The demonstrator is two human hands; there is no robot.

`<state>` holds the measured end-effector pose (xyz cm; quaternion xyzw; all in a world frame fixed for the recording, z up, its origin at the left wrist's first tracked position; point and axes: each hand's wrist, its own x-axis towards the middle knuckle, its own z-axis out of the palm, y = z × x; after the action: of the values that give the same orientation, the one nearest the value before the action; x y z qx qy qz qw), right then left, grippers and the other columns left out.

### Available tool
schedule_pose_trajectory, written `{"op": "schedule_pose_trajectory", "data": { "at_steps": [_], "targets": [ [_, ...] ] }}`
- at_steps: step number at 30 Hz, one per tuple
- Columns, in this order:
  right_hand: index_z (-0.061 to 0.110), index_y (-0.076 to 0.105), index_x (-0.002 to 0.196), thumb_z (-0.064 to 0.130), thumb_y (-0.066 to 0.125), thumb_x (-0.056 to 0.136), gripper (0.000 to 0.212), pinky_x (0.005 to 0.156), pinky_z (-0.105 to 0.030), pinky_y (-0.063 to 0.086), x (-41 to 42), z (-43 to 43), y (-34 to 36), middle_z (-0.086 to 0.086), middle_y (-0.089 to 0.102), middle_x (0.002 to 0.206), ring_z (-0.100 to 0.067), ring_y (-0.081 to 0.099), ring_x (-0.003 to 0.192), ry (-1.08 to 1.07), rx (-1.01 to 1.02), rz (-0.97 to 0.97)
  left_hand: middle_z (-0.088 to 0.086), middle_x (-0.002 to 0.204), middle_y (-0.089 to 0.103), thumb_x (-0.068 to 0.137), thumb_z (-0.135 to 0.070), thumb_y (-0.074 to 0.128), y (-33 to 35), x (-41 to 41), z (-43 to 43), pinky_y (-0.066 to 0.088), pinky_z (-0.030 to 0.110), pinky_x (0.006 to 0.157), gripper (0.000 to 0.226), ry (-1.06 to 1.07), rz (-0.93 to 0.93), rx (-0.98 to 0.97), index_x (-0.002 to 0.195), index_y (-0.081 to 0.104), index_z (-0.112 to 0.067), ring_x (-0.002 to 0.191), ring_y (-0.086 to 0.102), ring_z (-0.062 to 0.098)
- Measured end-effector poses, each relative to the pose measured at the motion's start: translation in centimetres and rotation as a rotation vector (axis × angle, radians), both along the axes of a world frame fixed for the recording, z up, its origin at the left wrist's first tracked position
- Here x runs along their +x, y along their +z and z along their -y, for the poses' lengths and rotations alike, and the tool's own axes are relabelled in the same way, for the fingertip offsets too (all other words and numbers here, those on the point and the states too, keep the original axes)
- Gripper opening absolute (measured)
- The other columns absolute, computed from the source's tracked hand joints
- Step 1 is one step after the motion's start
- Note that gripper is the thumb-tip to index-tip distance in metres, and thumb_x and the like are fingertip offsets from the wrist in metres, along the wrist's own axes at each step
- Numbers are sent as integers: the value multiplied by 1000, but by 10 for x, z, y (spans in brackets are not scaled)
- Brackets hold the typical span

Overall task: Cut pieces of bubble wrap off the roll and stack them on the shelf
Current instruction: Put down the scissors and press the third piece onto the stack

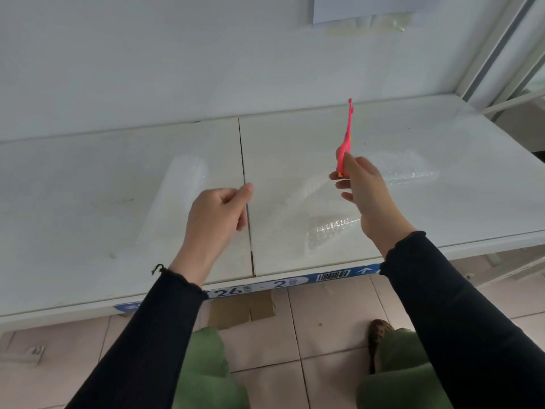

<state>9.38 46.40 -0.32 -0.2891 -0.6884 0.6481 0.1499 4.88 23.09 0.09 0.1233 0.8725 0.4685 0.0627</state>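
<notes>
A roll of clear bubble wrap (180,190) lies on the white shelf (88,231), left of the seam. A loose sheet of bubble wrap (298,202) stretches from my left hand toward the right, over the shelf. My left hand (219,212) pinches the sheet's edge between thumb and forefinger. My right hand (361,184) grips a pink cutter (345,140), its tip pointing up and away. A stack of cut bubble wrap pieces (404,168) lies on the shelf behind my right hand.
A dark seam (246,196) splits the shelf into two panels. A blue label strip with a barcode (295,281) runs along the front edge. A metal upright (495,51) stands at the far right. Flat cardboard (244,311) lies on the tiled floor below.
</notes>
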Motion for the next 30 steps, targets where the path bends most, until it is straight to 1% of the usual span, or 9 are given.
{"op": "schedule_pose_trajectory", "data": {
  "at_steps": [3,5,8,11,15,17,22,26,30],
  "targets": [
    [18,53,89,46,56,94,29,67,-32,38,3,5,-8,7,55,84,-14,49,76,-36,425,-120,15,88,70,99,-47,55,-13,-13,-6,54,46,79,43,-7,-3,63,84,64,-7,84,66,30],
    [20,54,86,50,57,91,30,70,-33,39,5,9,-12,9,57,89,-18,50,87,-18,734,-156,10,101,70,97,-54,54,-17,-21,-11,53,42,86,41,4,53,133,96,64,-14,95,65,25],
    [24,61,81,58,58,86,34,77,-36,37,4,22,-19,8,58,95,-18,47,92,134,1063,-77,1,106,70,90,-62,61,-20,-29,-20,53,34,87,48,8,184,280,114,62,-21,96,67,15],
    [24,67,87,59,60,87,36,80,-36,35,1,40,-31,8,61,91,-18,49,91,331,1222,72,2,100,71,87,-43,76,-31,-33,-25,55,28,75,50,29,240,337,123,56,-15,83,69,14],
    [24,68,96,55,57,90,33,83,-36,33,-4,56,-45,6,64,89,-20,52,93,437,1263,175,6,88,64,83,-17,82,-52,-45,-18,53,35,70,36,92,158,172,104,54,-12,72,61,17],
    [25,69,103,51,54,94,31,85,-35,34,-6,62,-52,5,66,96,-21,53,97,483,1293,209,3,87,61,81,-17,83,-59,-51,-14,52,41,76,38,101,126,55,104,55,-9,77,59,20],
    [33,72,112,44,50,99,28,86,-34,36,-4,62,-58,4,66,107,-22,55,102,484,1367,210,5,98,60,86,-29,77,-69,-56,-11,43,33,74,39,66,52,-204,110,56,-7,91,60,28],
    [33,73,108,41,56,97,22,88,-34,38,7,41,-37,8,69,108,-18,59,99,442,1145,142,16,131,45,91,-35,71,-68,-46,-16,42,36,91,43,21,-246,-549,120,57,-6,118,46,37],
    [26,69,107,35,61,95,17,76,-32,48,28,-13,-18,9,69,97,-14,63,88,218,929,160,9,123,56,92,-33,68,-52,-33,-35,43,41,92,33,-98,-551,-459,117,64,-12,117,46,34]
  ]
}}
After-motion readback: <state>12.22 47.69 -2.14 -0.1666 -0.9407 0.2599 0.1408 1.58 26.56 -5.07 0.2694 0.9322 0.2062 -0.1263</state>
